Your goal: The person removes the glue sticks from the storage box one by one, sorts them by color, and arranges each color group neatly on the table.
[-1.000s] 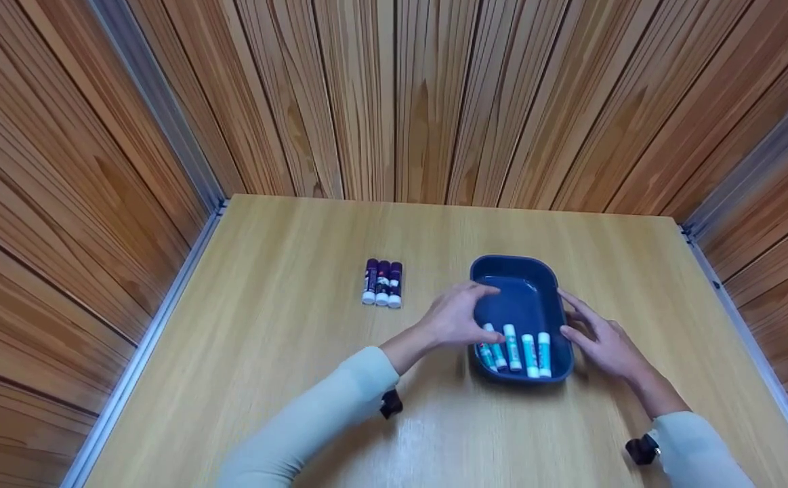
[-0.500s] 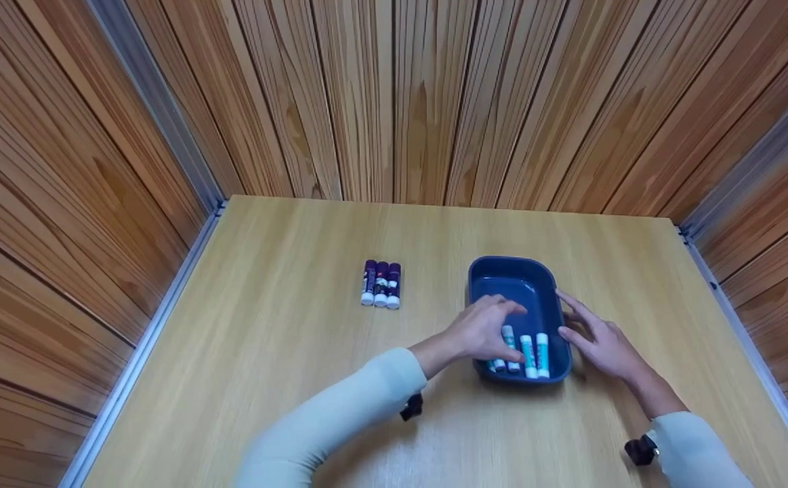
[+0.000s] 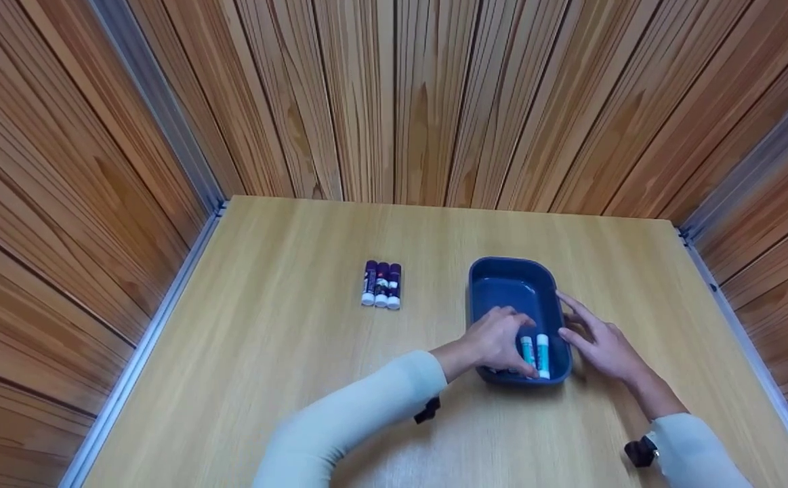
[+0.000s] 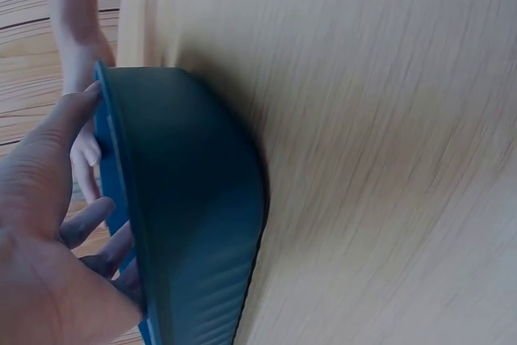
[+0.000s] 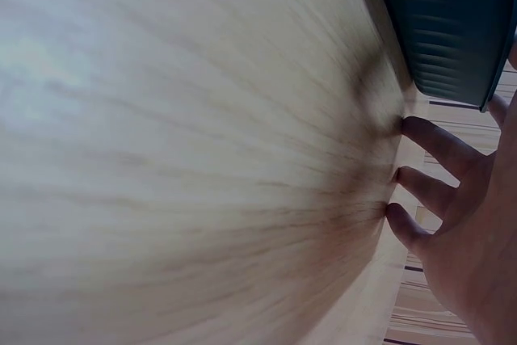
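Note:
In the head view a dark blue tray [image 3: 512, 268] holds several small teal-and-white capped stick tubes [image 3: 543, 356] at its near end. My left hand [image 3: 502, 342] reaches over the tray's left wall, fingers spread and lowered inside, covering most of the tubes. In the left wrist view the left hand [image 4: 48, 224] has its thumb by the tray rim, and its other fingertips are hidden behind the wall. My right hand [image 3: 600, 342] rests against the tray's right side, thumb and index finger at the rim. In the right wrist view the right hand's [image 5: 468, 224] other fingers reach down to the tabletop.
Three dark purple stick tubes with white ends [image 3: 381, 285] lie side by side on the wooden table [image 3: 265, 325], left of the tray. Wood-plank walls [image 3: 421, 102] with metal corner rails [image 3: 156, 102] enclose the table at the back and sides.
My left hand has moved right and nearer across the tray, over the teal tubes, hiding those on the left. My right hand and the purple tubes have stayed put.

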Action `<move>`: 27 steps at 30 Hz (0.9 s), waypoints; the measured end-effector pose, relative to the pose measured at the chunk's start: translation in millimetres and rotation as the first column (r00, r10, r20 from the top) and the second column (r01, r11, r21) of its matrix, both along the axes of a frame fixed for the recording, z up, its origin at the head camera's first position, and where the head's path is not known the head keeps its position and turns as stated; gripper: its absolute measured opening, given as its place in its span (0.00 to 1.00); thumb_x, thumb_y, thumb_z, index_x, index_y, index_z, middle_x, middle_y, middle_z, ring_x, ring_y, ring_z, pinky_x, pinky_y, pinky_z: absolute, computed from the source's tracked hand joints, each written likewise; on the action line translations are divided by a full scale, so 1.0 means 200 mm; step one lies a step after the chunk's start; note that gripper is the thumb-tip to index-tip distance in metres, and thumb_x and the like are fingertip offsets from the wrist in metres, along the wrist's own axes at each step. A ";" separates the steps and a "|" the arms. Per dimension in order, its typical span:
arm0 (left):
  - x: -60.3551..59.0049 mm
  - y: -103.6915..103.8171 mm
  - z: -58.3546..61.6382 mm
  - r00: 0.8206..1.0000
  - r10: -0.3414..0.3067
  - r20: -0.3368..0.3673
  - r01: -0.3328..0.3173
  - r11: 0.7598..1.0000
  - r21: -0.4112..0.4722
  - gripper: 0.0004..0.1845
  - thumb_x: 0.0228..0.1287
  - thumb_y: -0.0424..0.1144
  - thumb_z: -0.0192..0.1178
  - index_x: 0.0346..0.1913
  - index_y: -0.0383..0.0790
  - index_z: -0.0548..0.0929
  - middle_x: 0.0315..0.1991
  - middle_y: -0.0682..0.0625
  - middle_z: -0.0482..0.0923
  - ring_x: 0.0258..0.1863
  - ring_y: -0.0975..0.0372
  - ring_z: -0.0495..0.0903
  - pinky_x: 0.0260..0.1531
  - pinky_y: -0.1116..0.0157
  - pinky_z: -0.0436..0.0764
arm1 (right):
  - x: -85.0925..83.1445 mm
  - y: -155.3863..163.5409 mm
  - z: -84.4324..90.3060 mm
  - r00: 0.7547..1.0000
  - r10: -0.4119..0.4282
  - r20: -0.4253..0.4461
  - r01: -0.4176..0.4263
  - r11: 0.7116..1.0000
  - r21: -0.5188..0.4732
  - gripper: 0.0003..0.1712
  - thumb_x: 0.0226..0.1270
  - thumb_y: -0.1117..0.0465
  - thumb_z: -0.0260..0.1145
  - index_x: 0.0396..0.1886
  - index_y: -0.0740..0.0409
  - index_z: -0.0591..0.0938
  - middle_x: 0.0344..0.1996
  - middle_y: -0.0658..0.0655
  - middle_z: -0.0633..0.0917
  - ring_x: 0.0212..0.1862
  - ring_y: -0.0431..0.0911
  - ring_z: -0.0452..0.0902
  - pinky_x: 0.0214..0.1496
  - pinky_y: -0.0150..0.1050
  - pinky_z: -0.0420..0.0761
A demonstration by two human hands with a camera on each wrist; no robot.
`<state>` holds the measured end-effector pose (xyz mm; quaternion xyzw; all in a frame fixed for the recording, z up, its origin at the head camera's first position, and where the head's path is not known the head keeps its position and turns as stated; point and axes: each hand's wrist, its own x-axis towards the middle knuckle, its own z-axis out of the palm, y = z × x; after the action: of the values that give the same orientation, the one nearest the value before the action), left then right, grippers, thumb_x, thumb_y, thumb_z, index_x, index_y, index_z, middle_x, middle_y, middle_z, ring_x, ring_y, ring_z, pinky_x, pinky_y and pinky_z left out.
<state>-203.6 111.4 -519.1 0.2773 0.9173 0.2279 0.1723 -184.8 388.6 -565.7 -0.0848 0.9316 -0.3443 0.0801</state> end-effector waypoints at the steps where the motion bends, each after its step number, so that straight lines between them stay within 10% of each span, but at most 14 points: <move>1: 0.00 0.01 -0.01 1.000 0.000 -0.001 0.000 1.000 -0.005 0.44 0.62 0.67 0.81 0.79 0.62 0.79 0.81 0.57 0.76 0.79 0.59 0.75 0.80 0.56 0.82 | 0.00 0.00 0.00 1.000 0.001 0.001 -0.001 1.000 -0.003 0.43 0.92 0.41 0.57 0.96 0.32 0.49 0.83 0.74 0.73 0.83 0.78 0.68 0.80 0.87 0.61; 20: -0.15 0.07 0.05 0.958 -0.070 0.279 0.098 0.991 -0.090 0.42 0.63 0.58 0.84 0.79 0.62 0.81 0.77 0.62 0.82 0.68 0.66 0.76 0.81 0.64 0.77 | 0.01 -0.01 0.00 1.000 -0.003 0.013 0.004 1.000 -0.027 0.43 0.92 0.42 0.57 0.96 0.35 0.50 0.84 0.75 0.72 0.84 0.78 0.67 0.81 0.85 0.63; 27: -0.16 0.09 0.04 0.961 -0.064 0.269 0.095 0.990 -0.104 0.40 0.62 0.58 0.84 0.77 0.64 0.83 0.74 0.62 0.82 0.65 0.67 0.75 0.80 0.65 0.79 | 0.01 0.00 0.00 1.000 0.000 0.001 0.000 0.999 -0.034 0.43 0.92 0.42 0.57 0.96 0.35 0.50 0.85 0.74 0.71 0.84 0.78 0.67 0.81 0.85 0.62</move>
<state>-235.3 128.6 -511.6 0.2704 0.8859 0.2024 0.3180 -183.5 387.7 -565.6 -0.0860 0.9256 -0.3599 0.0794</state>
